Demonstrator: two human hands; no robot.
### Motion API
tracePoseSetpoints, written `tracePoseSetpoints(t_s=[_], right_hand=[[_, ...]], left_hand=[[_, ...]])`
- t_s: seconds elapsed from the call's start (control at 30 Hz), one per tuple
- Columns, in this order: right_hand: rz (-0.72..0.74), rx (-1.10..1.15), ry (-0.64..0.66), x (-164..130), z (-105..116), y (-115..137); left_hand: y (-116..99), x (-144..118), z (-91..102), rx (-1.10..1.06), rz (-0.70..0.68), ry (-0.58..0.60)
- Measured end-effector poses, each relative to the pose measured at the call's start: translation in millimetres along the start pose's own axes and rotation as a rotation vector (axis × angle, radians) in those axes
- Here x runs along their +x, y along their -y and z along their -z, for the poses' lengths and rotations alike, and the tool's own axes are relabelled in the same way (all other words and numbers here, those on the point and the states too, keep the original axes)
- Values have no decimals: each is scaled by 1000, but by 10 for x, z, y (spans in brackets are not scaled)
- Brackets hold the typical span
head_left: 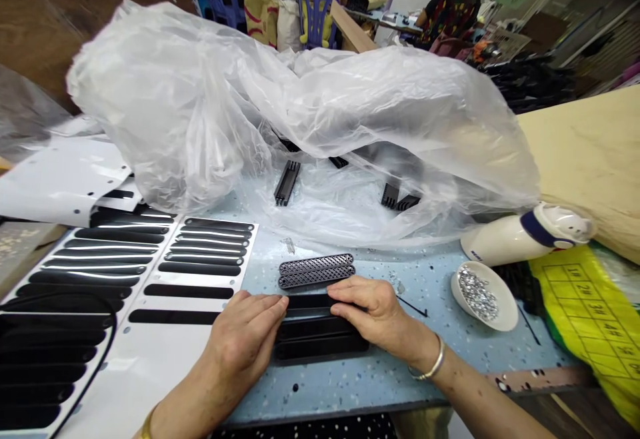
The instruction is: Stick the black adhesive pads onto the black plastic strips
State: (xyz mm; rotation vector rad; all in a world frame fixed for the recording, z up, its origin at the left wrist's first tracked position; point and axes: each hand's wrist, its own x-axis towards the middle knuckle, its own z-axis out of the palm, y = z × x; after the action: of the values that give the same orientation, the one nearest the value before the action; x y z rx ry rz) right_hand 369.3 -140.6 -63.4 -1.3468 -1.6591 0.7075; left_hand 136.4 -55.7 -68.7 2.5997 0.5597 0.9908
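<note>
- Bar (pixel 309 302) set left of bowl (pixel 507 298); judged light, stiff, slick; best held by ends
- Left hand (pixel 245 332): fingers bunched at bowl-far end, grip can't be told
- Right hand (pixel 373 309): bowl-side end pinched, thumb to fingers

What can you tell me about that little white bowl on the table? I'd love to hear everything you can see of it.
The white bowl is round, shallow and smooth, perhaps plastic or ceramic. It sits open side up on the speckled blue tabletop, partly filled with small, silvery, metal-looking pieces bunched toward its left side. A white bottle lies just beyond; whether they touch is unclear. The right hand is away from it, not touching.
</note>
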Motion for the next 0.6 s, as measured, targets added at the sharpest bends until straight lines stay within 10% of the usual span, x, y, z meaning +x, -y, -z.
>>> tracePoseSetpoints(t_s=[0.6], right_hand=[[-52, 65, 15, 1, 31, -45]], left_hand=[[9, -19, -6, -8, 37, 14]])
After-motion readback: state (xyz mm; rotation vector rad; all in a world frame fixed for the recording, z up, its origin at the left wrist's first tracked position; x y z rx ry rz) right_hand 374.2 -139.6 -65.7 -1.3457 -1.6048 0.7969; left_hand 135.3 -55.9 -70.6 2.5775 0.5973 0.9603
